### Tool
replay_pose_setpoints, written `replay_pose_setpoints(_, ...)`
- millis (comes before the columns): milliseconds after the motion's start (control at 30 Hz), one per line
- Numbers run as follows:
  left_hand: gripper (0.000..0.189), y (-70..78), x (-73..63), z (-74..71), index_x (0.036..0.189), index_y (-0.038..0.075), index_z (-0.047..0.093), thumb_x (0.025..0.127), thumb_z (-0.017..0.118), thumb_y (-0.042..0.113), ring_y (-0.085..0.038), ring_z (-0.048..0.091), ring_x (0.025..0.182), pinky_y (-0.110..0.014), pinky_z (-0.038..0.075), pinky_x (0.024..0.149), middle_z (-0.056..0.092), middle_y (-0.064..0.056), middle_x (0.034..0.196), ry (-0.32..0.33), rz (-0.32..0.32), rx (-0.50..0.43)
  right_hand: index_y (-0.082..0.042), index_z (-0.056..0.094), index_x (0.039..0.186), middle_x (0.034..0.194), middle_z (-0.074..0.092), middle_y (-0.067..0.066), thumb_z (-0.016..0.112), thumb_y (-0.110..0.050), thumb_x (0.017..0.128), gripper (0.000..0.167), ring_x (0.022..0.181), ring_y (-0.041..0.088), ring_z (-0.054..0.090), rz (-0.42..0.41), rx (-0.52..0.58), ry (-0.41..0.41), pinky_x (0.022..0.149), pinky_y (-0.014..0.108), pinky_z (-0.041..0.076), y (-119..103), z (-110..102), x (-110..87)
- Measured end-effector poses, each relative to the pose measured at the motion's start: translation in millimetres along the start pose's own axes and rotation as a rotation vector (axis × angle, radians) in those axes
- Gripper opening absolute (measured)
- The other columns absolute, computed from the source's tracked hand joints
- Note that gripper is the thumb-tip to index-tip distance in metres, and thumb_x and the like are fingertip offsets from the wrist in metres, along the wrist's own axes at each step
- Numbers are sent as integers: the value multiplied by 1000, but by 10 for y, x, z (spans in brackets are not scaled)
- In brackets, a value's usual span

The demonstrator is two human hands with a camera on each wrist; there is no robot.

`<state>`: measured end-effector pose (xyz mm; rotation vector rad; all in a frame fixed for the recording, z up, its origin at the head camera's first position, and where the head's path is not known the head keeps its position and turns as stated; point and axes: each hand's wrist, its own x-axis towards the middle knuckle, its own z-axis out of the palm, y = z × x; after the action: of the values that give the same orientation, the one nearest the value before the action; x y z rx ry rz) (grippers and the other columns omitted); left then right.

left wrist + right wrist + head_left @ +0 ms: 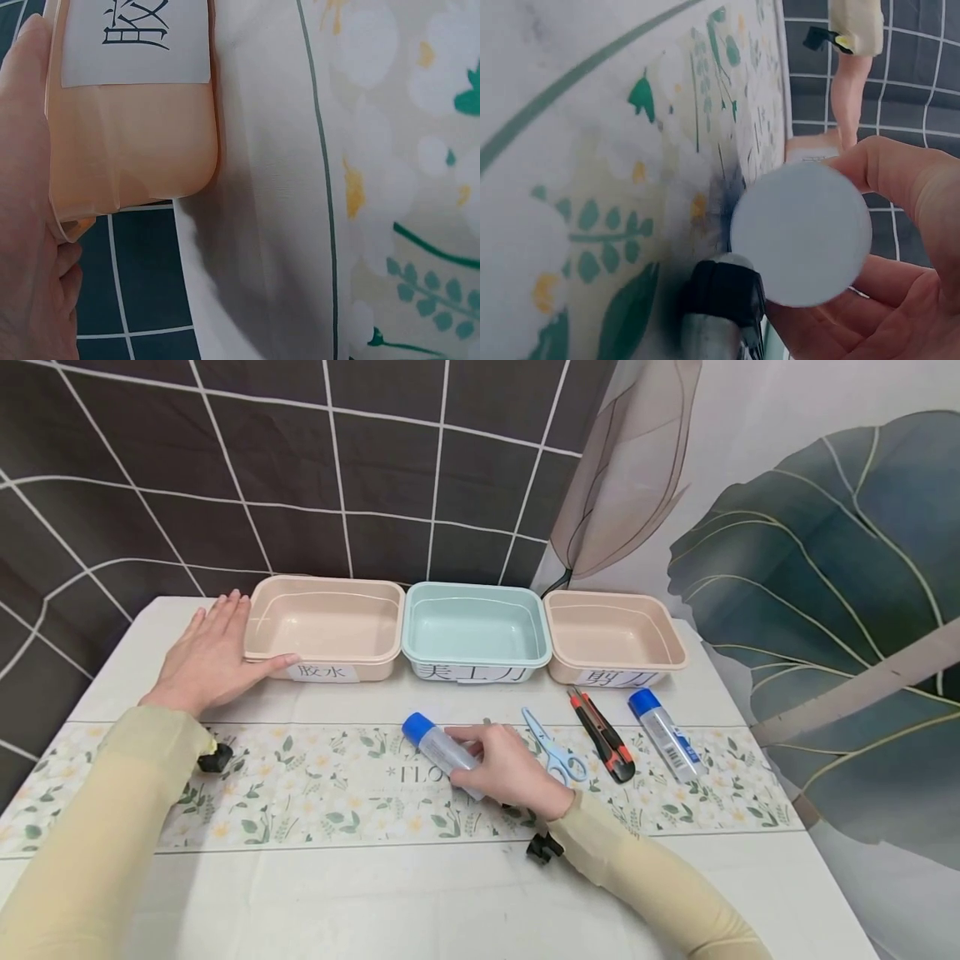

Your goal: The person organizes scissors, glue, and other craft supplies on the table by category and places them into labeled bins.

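Note:
My right hand (513, 768) grips a clear glue bottle (442, 747) with a blue cap, tilted just over the flowered strip of the table; its round pale base (802, 234) faces the right wrist camera. Beneath that hand lies a partly hidden black-and-silver object (724, 296), its kind unclear. My left hand (213, 652) rests against the left end of a pink bin (378, 652), fingers extended along its side and thumb over the front rim. In the left wrist view the bin's labelled front (135, 142) shows beside the hand.
Right of the pink bin stand a blue bin (480, 660) and another pink bin (667, 647), each labelled in front. Light-blue scissors (553, 747), a red-and-black utility knife (603, 735) and a second blue-capped glue bottle (667, 739) lie to the right of my right hand.

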<state>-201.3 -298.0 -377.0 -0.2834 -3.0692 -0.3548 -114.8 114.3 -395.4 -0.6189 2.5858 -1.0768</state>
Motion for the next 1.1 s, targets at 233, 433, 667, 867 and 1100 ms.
replay_pose_setpoints(233, 116, -9, 12, 7, 156, -13, 3, 93, 46, 74, -45, 4, 152, -50, -5, 123, 3, -34, 163, 7, 7, 3, -7, 68, 133, 100, 73, 6, 80, -11, 78, 57, 81, 13, 66, -13, -29, 18, 59, 27, 56, 23, -48, 50)
replay_pose_setpoints(433, 116, -15, 12, 13, 156, -14, 2, 93, 46, 74, -45, 2, 152, -50, -6, 123, 3, -34, 163, 1, 0, 2, -6, 71, 128, 97, 74, 3, 85, -12, 75, 56, 77, 9, 63, -19, -115, 20, 66, 27, 55, 41, -44, 100)
replay_pose_setpoints(667, 116, -5, 15, 5, 157, -12, 3, 93, 46, 74, -44, 2, 152, -52, -4, 123, 2, -33, 163, 0, -6, -4, -8, 76, 119, 90, 73, -3, 91, -25, 77, 48, 75, 5, 62, -6, -168, 15, 68, 25, 54, 20, -60, 153)
replay_pose_setpoints(867, 116, -6, 15, 7, 157, -13, 4, 93, 46, 74, -44, 3, 152, -51, -5, 123, 3, -33, 163, 1, -5, -2, -8, 74, 122, 92, 71, -2, 87, -21, 83, 43, 77, 7, 63, 11, -130, -24, 68, 27, 55, 13, -93, 182)
replay_pose_setpoints(1100, 116, -16, 6, 3, 156, -13, 4, 93, 47, 74, -44, 2, 152, -51, -5, 123, 3, -34, 163, 1, 2, 1, -7, 72, 126, 102, 73, 4, 83, -15, 85, 42, 84, 13, 66, -26, -77, -3, 73, 28, 57, -97, -150, 306)
